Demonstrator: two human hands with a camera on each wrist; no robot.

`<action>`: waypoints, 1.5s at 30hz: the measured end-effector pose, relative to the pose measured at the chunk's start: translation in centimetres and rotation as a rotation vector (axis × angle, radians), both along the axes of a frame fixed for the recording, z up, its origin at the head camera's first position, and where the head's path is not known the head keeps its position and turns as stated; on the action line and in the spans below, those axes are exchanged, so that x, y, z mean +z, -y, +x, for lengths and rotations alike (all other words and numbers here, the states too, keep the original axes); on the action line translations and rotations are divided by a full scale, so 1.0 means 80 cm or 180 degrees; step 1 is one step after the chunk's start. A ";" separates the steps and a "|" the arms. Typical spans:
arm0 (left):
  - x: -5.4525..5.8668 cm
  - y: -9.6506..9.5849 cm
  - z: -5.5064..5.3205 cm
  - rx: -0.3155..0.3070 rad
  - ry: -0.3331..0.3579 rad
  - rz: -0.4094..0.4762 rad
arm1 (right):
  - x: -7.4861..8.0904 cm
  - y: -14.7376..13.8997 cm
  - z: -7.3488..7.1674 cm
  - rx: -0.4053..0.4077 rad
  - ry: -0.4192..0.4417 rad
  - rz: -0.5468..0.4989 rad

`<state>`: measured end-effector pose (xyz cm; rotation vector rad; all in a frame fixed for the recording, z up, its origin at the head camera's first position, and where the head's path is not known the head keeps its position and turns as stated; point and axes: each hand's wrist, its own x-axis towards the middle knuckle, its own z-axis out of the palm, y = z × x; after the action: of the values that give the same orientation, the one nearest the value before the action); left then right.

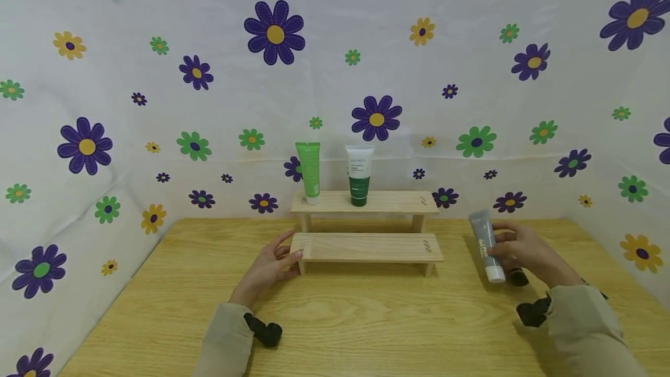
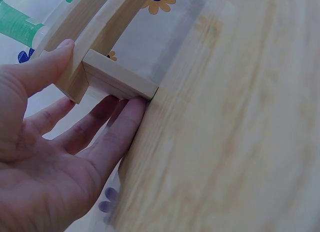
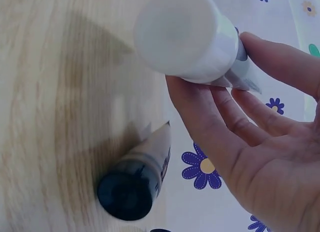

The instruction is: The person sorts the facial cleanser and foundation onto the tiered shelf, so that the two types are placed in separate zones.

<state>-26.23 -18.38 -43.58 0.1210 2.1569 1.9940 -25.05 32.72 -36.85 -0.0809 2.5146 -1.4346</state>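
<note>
A two-step wooden shelf (image 1: 366,246) stands at the back of the table. My left hand (image 1: 268,266) grips the left end of its lower step. In the left wrist view the thumb lies on the board and the other fingers touch the side leg (image 2: 117,76). Over the table's right side, my right hand (image 1: 528,252) holds a grey squeeze tube (image 1: 483,237) between thumb and fingers, tilted with its white cap (image 3: 175,34) down. On the upper step stand a green tube (image 1: 310,170) and a white-and-green tube (image 1: 359,173), caps down.
Under my right hand, a tube with a dark cap (image 3: 127,192) lies on the wooden table (image 1: 335,330); in the head view the hand mostly hides it. A flower-patterned cloth (image 1: 335,92) hangs behind the table and along both sides.
</note>
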 end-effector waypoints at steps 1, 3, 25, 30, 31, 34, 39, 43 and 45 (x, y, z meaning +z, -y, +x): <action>0.000 0.000 0.000 0.0001 -0.0003 -0.0003 | 0.001 0.000 0.000 -0.0002 -0.0022 -0.0015; 0.000 0.000 0.000 0.0003 -0.0002 -0.0015 | 0.001 0.001 0.000 -0.0005 -0.0062 -0.0070; -0.001 -0.001 0.001 0.0017 0.0014 0.0023 | 0.013 0.015 -0.005 -0.0213 -0.0406 -0.0360; 0.000 -0.001 0.002 0.0014 -0.0001 -0.0002 | 0.016 0.017 -0.006 -0.0247 -0.0463 -0.0416; 0.001 -0.001 0.002 0.0016 -0.0003 -0.0012 | 0.017 0.018 -0.007 -0.0259 -0.0470 -0.0432; 0.001 -0.001 0.002 0.0015 -0.0009 -0.0010 | 0.020 0.020 -0.007 -0.0273 -0.0485 -0.0481; 0.000 -0.001 0.001 0.0011 -0.0026 -0.0001 | 0.025 0.025 -0.007 -0.0292 -0.0524 -0.0456; 0.000 -0.001 0.002 0.0013 -0.0030 -0.0020 | 0.030 0.030 -0.007 -0.0292 -0.0664 -0.0422; 0.000 0.000 0.003 0.0026 -0.0017 -0.0022 | 0.033 0.033 -0.008 -0.0289 -0.0743 -0.0431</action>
<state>-26.00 -18.36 -43.58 0.1166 2.1710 1.9925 -25.69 30.07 -34.20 -0.1698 2.6295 -1.7222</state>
